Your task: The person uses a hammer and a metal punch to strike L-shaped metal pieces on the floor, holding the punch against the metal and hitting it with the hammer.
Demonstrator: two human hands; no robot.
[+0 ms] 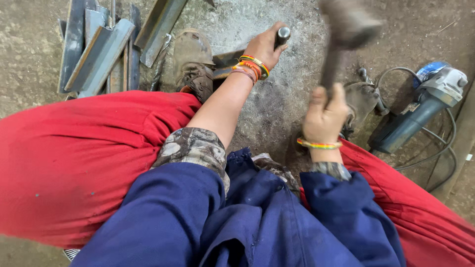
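- Holding a short steel punch (282, 35) upright, the left hand (263, 47) is wrapped tight around it, with only the shiny round top poking out.
- The right hand (324, 116) is closed around the handle of a hammer (346, 29), which is up in the air and blurry.
- The punch tip points down at a dark metal piece (225, 62) on the floor (277, 104), just by a worn boot (194, 62) (the tip itself is hidden by the hand).
- How much is done is hard to tell: no mark or hole shows on the metal, so I think most of the hitting is left.
- A pile of grey steel angle bars (96, 49) lies to the left, past the red trousers (74, 158).
- A blue angle grinder (420, 106) with its black cable (440, 153) lies to the right, near the hammer hand.
- Nothing sits between hammer and punch, but the fingers are very close to the top.
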